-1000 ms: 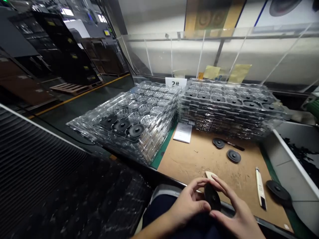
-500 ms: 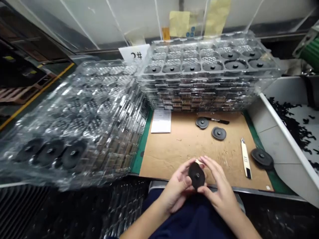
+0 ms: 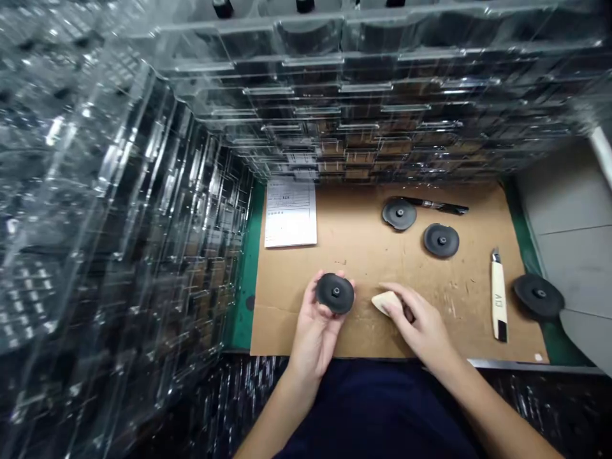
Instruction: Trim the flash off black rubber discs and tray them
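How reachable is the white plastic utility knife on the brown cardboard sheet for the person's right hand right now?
Probably reachable. The right hand rests near the white plastic utility knife, with only the brown cardboard sheet between them. However, its fingers hold a cream wedge, which may need setting down first.

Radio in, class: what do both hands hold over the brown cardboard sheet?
Left hand: round black disc, held up. Right hand: cream wedge-shaped pad, on the cardboard. Stacked clear plastic trays ahead, not touching.

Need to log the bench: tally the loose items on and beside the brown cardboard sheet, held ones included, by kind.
Black round discs: 4
Slim black pen: 1
White-handled utility knife: 1
Pale cream wedge: 1
White printed paper sheet: 1
Total: 8
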Demonstrator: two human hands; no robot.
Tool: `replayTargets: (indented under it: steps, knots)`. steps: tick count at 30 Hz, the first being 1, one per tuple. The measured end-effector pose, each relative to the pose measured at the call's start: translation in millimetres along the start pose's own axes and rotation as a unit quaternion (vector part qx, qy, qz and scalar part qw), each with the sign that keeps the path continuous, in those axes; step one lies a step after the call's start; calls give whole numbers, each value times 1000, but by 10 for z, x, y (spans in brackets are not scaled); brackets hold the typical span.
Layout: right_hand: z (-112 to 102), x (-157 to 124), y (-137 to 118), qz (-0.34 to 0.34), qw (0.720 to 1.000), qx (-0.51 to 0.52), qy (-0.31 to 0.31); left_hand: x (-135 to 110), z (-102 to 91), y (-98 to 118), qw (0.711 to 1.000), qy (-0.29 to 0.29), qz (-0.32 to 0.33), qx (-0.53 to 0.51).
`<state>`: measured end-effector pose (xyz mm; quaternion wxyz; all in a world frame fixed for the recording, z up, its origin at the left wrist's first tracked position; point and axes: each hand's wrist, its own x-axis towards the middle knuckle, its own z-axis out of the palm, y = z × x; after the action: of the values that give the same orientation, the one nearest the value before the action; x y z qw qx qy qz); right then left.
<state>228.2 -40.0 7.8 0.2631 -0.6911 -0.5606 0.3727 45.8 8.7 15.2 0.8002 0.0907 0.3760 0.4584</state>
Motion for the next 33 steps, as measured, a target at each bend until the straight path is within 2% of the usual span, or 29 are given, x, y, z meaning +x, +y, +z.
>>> replayTargets:
  steps: [4, 7, 11, 15, 19, 23, 27, 31, 33]
  knots:
    - [-2, 334, -219, 10, 998, 52, -32, 84, -76, -81, 999, 21, 22, 22]
    - [115, 421, -376, 7, 998, 64, -18, 102, -82, -94, 998, 36, 25, 34]
    - [191, 368, -488, -25, 997, 71, -34, 110, -66, -84, 998, 45, 0, 40]
    - [174, 316, -503, -29, 998, 50, 3, 110, -68, -83, 998, 48, 14, 42]
    - [160, 300, -526, -41, 997, 60, -37, 103, -66, -87, 999, 31, -3, 32]
    - [152, 335, -528, -22, 999, 23, -2, 105, -66, -90, 998, 42, 20, 39]
    - [156, 317, -547, -50, 998, 34, -25, 103, -71, -87, 999, 28, -8, 35]
    - [179, 283, -554, -30, 1000, 8, 2, 100, -74, -82, 998, 39, 15, 52]
    - [190, 259, -556, -47, 999, 18, 1, 102, -76, -79, 998, 35, 4, 52]
